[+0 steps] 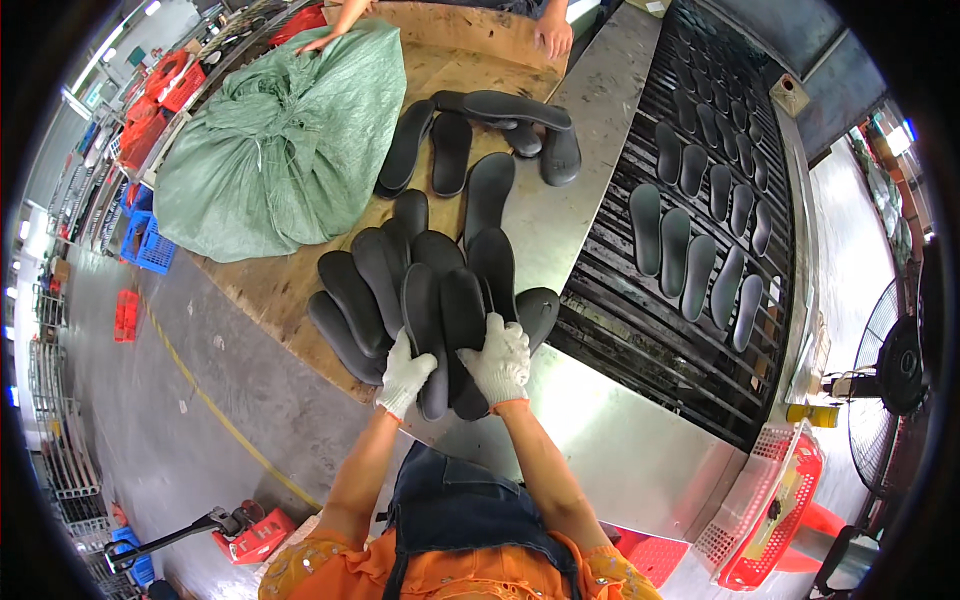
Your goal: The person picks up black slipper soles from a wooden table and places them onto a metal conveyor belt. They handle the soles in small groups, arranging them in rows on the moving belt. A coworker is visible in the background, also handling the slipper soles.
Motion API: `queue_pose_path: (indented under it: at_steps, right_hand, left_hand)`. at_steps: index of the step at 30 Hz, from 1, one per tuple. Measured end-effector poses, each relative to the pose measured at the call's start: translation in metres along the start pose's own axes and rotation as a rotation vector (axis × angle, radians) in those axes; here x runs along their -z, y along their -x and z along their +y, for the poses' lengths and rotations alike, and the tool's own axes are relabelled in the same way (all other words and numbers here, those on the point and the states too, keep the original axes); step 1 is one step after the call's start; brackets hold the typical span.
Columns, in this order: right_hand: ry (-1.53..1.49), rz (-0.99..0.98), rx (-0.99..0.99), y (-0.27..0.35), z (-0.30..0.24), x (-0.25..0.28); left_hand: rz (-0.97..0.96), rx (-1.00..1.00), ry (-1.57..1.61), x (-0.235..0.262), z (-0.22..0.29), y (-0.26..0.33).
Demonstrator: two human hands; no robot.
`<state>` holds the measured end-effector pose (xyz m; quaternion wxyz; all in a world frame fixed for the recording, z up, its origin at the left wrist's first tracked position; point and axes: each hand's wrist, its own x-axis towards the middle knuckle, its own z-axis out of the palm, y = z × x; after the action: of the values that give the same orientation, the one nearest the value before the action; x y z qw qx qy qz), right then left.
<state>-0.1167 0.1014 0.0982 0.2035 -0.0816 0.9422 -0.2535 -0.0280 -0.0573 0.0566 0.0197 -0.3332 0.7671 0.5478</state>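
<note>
Both my hands wear white knitted gloves with orange cuffs. My left hand is closed on the heel end of a black shoe insole. Close beside it, my right hand grips a second black insole, its thumb lying over the lower part. Fingers under the insoles are hidden, so I cannot tell whether more are gripped. A loose heap of black insoles spreads on the wooden board just beyond my hands. Several more insoles lie farther back.
A green woven sack stands at the far left, another person's hand on it. That person's other hand rests at the back edge. Rows of insoles lie on a slatted conveyor to the right. A red basket and black fan stand lower right.
</note>
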Motion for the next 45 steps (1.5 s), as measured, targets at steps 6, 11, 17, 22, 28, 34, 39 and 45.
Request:
queue_pose_path:
  at_steps: [6, 11, 17, 22, 28, 34, 39, 45]
  right_hand:
    - [-0.279, 0.006, -0.052, -0.004, 0.006, -0.009]
    - [-0.326, -0.133, -0.122, -0.003, 0.014, -0.006]
    - [-0.612, -0.205, -0.09, -0.02, 0.048, 0.013]
    - [-0.409, -0.17, -0.162, -0.063, 0.036, 0.057]
    - [-0.661, -0.157, -0.159, -0.08, 0.064, 0.028]
    - [-1.442, -0.293, -0.004, -0.033, 0.135, 0.025]
    - [-1.506, -0.157, -0.162, 0.025, 0.201, 0.023]
    - [-1.571, -0.022, -0.299, 0.057, 0.25, 0.002]
  left_hand:
    - [0.027, 0.038, 0.366, -0.005, -0.016, 0.006]
    - [-0.048, 0.064, 0.294, 0.002, -0.009, 0.005]
    - [-0.135, 0.079, 0.543, 0.003, -0.004, 0.008]
    - [-0.137, 0.113, 0.655, -0.001, -0.009, 0.006]
    - [-0.127, 0.095, 0.611, -0.014, -0.001, 0.008]
    - [-0.03, 0.021, 0.463, -0.009, -0.003, 0.011]
    - [-0.048, 0.03, 0.41, -0.018, -0.005, 0.002]
    - [-0.012, -0.147, -0.322, -0.064, 0.037, 0.013]
